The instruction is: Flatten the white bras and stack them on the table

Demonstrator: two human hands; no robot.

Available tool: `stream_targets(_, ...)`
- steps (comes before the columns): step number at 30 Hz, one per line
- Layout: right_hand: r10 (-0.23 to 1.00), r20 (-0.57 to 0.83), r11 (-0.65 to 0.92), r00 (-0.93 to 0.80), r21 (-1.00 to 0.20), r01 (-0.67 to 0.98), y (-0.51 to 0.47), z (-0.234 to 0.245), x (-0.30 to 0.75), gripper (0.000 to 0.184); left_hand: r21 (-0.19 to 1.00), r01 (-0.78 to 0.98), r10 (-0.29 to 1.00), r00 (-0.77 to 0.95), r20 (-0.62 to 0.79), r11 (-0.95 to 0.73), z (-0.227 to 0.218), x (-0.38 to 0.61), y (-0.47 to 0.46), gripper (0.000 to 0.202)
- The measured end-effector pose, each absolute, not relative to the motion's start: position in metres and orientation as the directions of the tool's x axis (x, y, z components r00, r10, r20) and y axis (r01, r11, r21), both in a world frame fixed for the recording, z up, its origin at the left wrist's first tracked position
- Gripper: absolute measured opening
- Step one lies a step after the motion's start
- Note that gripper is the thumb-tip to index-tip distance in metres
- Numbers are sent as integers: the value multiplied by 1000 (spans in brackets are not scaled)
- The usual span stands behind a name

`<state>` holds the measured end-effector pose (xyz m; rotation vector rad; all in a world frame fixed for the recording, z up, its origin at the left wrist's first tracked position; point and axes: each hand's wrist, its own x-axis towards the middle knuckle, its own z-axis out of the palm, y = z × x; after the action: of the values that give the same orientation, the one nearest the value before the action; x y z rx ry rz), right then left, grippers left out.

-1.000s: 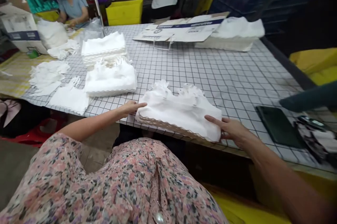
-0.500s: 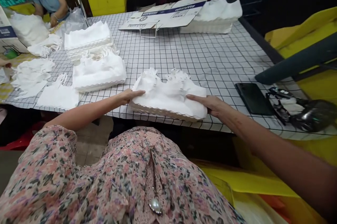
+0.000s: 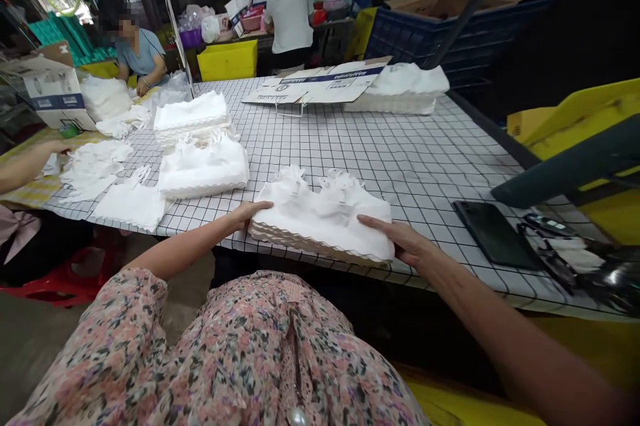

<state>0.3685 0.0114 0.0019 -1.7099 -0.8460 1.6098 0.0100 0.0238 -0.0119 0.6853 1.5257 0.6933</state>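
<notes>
White lace-edged fabric stack (image 3: 320, 219) between left hand (image 3: 247, 214) and right hand (image 3: 403, 241), fingers (image 3: 375, 222) open against it

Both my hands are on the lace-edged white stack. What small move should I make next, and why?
Probably press gently inward with the left hand and right hand to square the white lace-edged stack: its scalloped layers look slightly staggered along the near edge, and both hands already rest at its ends on the grid-printed table.
</notes>
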Motion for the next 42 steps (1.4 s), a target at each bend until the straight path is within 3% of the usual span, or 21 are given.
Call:
stream_targets(6, 814, -580, -579, 15, -810, 96, 7, 8, 370, 28, 750, 41, 751, -65, -657, 660, -11, 4, 25, 35)
stream_targets(11, 786, -617, -616, -31, -787, 42, 10, 14, 372, 29, 742, 20, 741, -66, -668, 670, -8, 7, 23, 42)
stream_targets(18, 776, -630, -615, -11, -762, 202, 9, 12, 374, 40, 711, 60, 714, -63, -697, 700, -5, 13, 19, 38)
stream_targets(25, 686, -728, -726, 4, -685, -61, -5, 3, 379, 48, 697, 46, 698, -88, -711, 716, -9, 13, 13, 37)
stream_targets(30, 604, -792, -797, -83, -602, -47, -5, 4, 383, 64, 694, 28, 694, -72, -716, 719, -17, 9, 11, 48)
stream_targets(35, 598, -796, -800, -93, -600, -3, 2, 8, 388, 83, 692, 27, 693, -7, -721, 721, -24, 6, 11, 58)
stream_targets(42, 562, -825, -827, -59, -558, -76, -3, 14, 381, 81, 669, 26, 669, 4, -743, 743, -28, 9, 11, 62)
